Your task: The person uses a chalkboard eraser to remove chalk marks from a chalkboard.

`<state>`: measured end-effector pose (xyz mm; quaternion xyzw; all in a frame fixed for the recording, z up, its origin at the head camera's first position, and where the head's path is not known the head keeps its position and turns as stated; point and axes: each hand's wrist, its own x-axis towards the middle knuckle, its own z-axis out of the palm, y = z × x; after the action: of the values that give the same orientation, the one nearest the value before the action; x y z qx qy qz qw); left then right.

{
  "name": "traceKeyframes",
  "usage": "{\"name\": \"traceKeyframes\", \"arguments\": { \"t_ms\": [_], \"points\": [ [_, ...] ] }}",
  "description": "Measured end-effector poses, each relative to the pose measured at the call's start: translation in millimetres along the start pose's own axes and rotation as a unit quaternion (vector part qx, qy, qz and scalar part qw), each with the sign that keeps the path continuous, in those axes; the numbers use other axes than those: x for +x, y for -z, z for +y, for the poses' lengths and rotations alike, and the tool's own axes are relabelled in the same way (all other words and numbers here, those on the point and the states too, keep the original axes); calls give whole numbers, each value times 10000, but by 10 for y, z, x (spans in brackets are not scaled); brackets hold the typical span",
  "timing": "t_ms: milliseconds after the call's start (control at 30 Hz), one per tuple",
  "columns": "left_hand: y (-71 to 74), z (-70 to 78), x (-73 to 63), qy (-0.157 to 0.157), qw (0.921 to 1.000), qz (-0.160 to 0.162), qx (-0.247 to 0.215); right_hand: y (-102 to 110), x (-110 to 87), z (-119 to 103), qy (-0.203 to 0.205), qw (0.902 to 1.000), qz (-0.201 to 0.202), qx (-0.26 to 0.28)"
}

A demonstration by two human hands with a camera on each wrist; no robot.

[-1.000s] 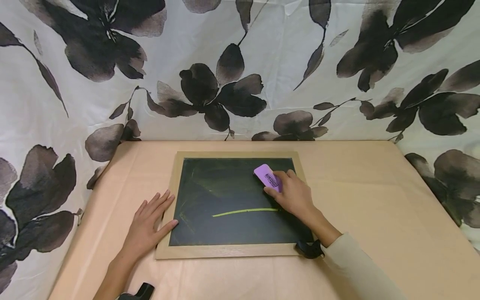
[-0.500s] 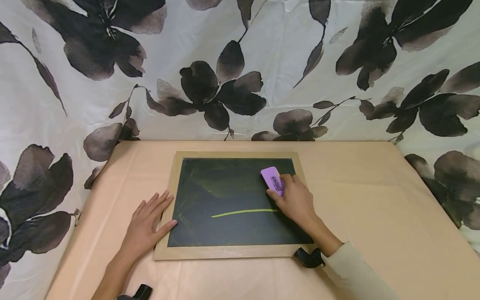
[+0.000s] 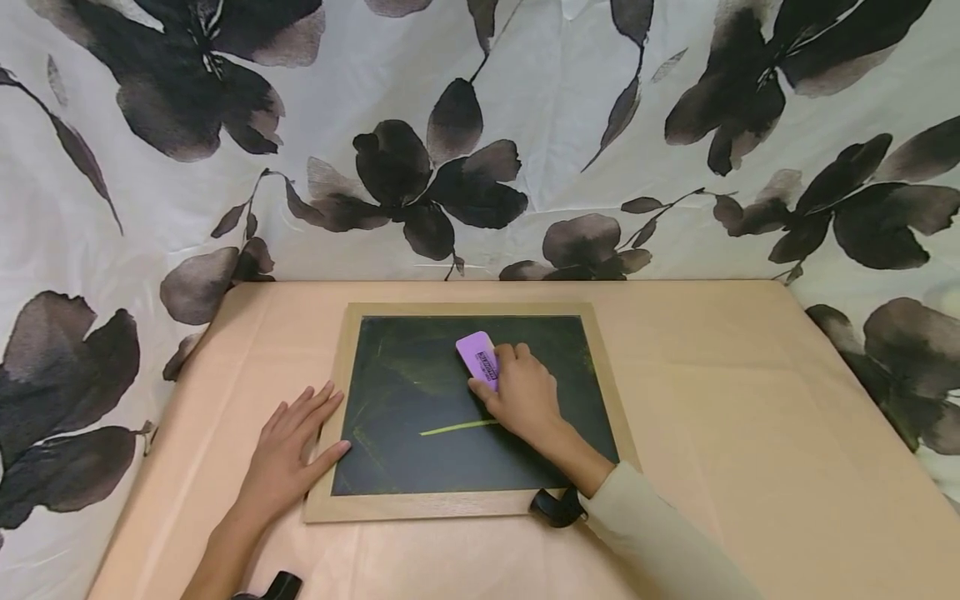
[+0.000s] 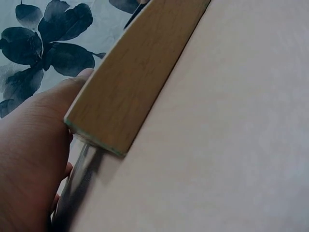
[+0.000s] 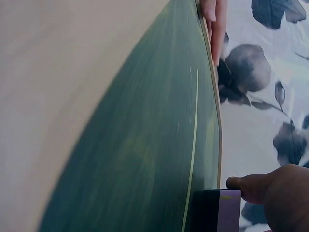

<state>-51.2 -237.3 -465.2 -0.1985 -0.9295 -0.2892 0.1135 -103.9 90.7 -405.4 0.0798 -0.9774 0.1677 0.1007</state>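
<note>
A wood-framed chalkboard [image 3: 405,471] lies flat on the table, with a yellow chalk line [image 3: 450,429] drawn across its lower middle. My right hand [image 3: 525,396] grips a purple chalkboard eraser [image 3: 477,358] between thumb and fingers, over the board's upper middle. The right wrist view shows the eraser's dark felt side [image 5: 206,208] close beside the chalk line. In the head view, that hand hides the line's right part. My left hand [image 3: 288,450] lies along the board's left frame, fingers extended and thumb touching the wood; the frame's corner [image 4: 111,106] fills the middle of the left wrist view.
Peach cloth covers the table [image 3: 720,400] around the board. White fabric with dark flowers [image 3: 570,125] hangs behind it and at both sides. Faint yellow smears mark the slate. Black wrist devices sit near each wrist, the right one [image 3: 557,507] overlapping the board's lower frame.
My right hand shifts slightly right, then sweeps left across the board with the eraser, covering the right part of the chalk line. My left hand stays at the frame.
</note>
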Motion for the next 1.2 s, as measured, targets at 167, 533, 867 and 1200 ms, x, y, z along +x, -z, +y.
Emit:
{"name": "traceKeyframes", "arguments": {
  "t_ms": [167, 533, 867, 1200],
  "points": [
    [4, 2, 1, 19, 10000, -14, -1, -101, 49, -240, 146, 9999, -26, -20],
    [11, 16, 0, -25, 10000, 70, -18, -245, 77, -680, 630, 9980, -68, -83],
    [5, 34, 11, -65, 9999, 154, -25, -249, 48, -942, 1006, 9930, -611, 86],
    [11, -3, -4, -71, 9999, 131, 67, -14, -25, -787, 716, 9824, -1371, 1044]
  ]
}}
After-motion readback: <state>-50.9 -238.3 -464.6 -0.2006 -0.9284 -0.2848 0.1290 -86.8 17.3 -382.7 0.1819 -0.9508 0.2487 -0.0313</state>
